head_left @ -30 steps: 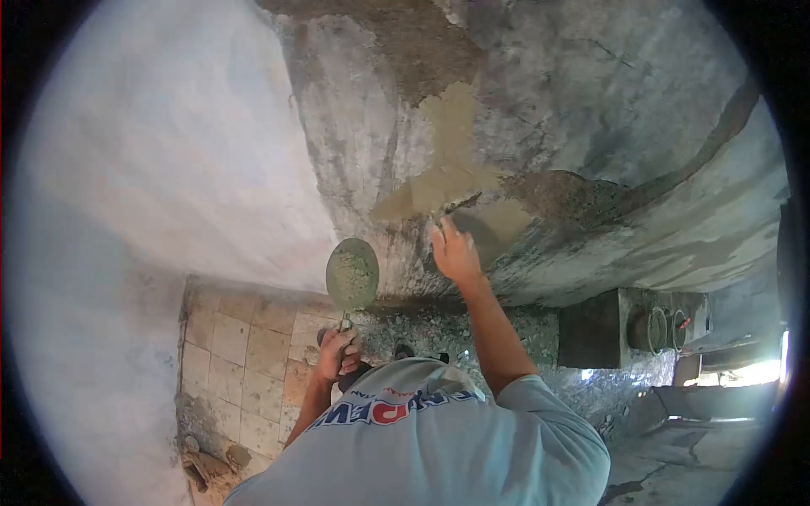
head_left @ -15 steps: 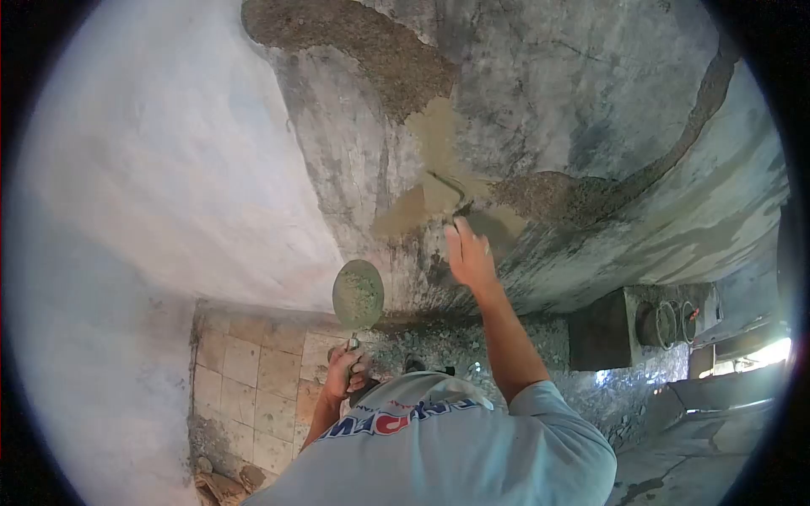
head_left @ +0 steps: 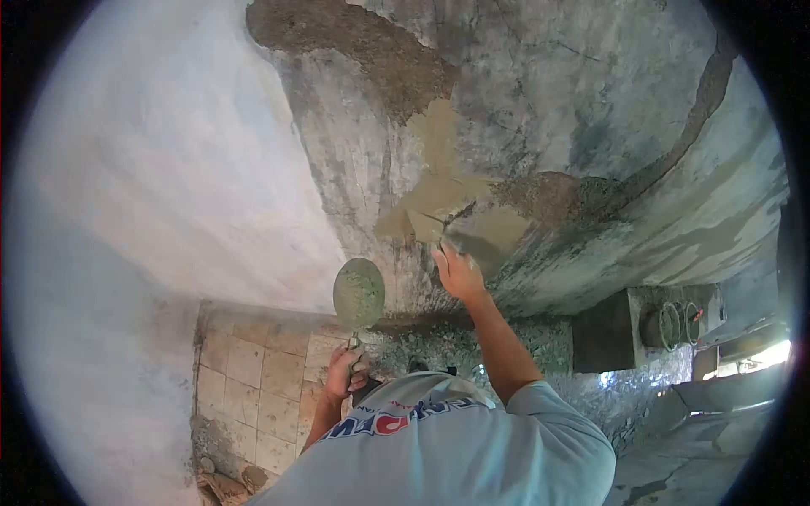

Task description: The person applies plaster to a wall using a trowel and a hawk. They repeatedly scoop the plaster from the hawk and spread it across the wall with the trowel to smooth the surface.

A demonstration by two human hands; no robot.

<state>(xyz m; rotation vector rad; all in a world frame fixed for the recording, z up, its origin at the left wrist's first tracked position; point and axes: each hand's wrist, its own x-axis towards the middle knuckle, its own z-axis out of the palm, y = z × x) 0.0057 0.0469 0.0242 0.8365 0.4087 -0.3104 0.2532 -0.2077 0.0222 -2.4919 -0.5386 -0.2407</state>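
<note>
A person's right hand (head_left: 458,271), fingers curled, presses just below a tan patch of wet plaster (head_left: 439,198) on a weathered grey wall (head_left: 591,110); whether it grips anything cannot be told. Lower left of the patch, the left hand (head_left: 346,371) clenches the handle of a round mortar-loaded metal trowel (head_left: 359,293).

The right hand (head_left: 458,271) covered whatever it pressed to the wall (head_left: 548,101); whether its fingers closed on a tool could not be told. The left hand (head_left: 346,373) hid the handle of the round plate (head_left: 359,293) within its fingers. The lettering (head_left: 396,417) on the shirt (head_left: 439,455) was upside down, folded and unreadable. The round things (head_left: 671,325) in the recess at right were too small to identify. The rubble (head_left: 224,485) on the floor was cut off by the bottom edge.
</note>
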